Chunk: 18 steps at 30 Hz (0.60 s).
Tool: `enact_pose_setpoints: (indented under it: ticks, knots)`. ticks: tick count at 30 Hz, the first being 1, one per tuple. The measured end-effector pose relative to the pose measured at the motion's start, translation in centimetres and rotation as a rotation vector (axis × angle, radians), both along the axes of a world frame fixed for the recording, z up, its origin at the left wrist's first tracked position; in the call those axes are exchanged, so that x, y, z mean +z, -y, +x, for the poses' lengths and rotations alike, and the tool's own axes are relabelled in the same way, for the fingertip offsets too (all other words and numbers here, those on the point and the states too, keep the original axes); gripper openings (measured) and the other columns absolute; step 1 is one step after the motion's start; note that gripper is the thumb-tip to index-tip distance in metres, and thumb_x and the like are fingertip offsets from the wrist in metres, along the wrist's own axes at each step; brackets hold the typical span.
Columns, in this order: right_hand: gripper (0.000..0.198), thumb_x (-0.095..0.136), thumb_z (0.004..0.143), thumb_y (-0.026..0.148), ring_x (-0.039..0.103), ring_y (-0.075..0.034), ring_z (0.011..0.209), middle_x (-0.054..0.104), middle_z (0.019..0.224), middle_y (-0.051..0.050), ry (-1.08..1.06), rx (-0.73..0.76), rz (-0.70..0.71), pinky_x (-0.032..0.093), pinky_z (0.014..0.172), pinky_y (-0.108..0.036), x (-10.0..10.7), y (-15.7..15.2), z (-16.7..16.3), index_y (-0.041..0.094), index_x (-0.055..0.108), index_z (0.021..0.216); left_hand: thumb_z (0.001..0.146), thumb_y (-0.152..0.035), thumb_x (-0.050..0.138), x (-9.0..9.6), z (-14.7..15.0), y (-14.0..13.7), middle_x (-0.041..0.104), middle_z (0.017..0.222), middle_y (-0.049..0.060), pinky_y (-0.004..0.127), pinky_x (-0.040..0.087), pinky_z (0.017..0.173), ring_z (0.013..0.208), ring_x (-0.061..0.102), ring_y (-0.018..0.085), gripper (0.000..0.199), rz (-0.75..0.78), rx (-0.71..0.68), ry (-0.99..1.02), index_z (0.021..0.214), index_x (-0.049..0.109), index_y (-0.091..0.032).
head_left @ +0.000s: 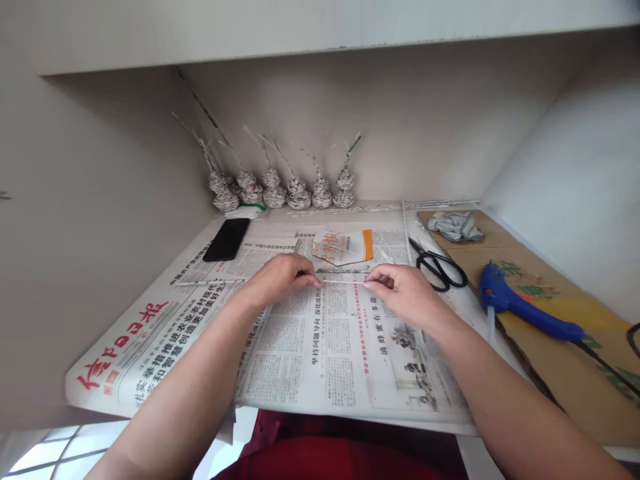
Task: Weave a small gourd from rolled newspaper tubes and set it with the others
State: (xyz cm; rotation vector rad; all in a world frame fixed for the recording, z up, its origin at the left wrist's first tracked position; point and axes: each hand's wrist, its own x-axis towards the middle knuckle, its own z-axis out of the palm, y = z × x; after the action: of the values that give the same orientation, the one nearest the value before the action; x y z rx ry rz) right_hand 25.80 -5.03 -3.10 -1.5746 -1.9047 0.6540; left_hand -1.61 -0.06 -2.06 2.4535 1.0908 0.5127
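Note:
Over the newspaper, my left hand [279, 279] pinches a thin rolled paper stick [343, 281] between thumb and fingers. My right hand [403, 288] has its fingertips closed on the same stick, a short span to the right. The stick lies roughly level and reaches out to the left past my left hand. Just behind it another printed paper roll [343, 271] shows between my hands. A cut piece of white and orange card [345, 245] lies beyond them. Black-handled scissors [435, 267] rest right of my right hand.
Several woven paper gourds [299, 193] stand along the back wall. A black phone [227, 239] lies at left. On the cardboard [545, 393] at right are a blue glue gun [530, 313] and a crumpled cloth [456, 227]. A shelf [320, 30] overhangs; newspaper [300, 360] covers the table.

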Motion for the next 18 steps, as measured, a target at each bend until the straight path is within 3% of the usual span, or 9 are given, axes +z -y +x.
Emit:
enact_pose_setpoints:
  ticks: [4,10,18]
  knots:
    - [0.015,0.066,0.082,0.033,0.059,-0.014,0.058,0.070,0.065,0.002,0.027,0.007,-0.020,0.041,0.057,-0.027,0.1,0.1,-0.2,0.024,0.071,0.072,0.085,-0.042,0.071,0.3,-0.3,0.0,0.070,0.074,-0.001,0.025,0.041,0.068,0.072,0.062,0.014,0.024,-0.051,0.083,0.001,0.077,0.071,-0.019]
    - [0.013,0.067,0.079,0.034,0.061,-0.015,0.060,0.071,0.067,0.001,-0.018,0.001,-0.060,0.043,0.059,-0.028,0.3,0.0,-0.2,0.023,0.071,0.072,0.088,-0.037,0.069,1.2,-0.1,0.4,0.069,0.075,0.001,0.026,0.042,0.074,0.076,0.061,0.014,0.023,0.016,-0.067,0.029,0.075,0.070,-0.018]
    - [0.014,0.067,0.078,0.034,0.059,-0.014,0.059,0.069,0.066,0.002,-0.025,0.009,-0.078,0.042,0.057,-0.027,0.1,0.0,-0.3,0.023,0.072,0.072,0.088,-0.038,0.068,1.4,-0.3,0.5,0.069,0.075,0.000,0.025,0.044,0.070,0.071,0.061,0.013,0.023,-0.010,-0.056,0.059,0.077,0.071,-0.019]
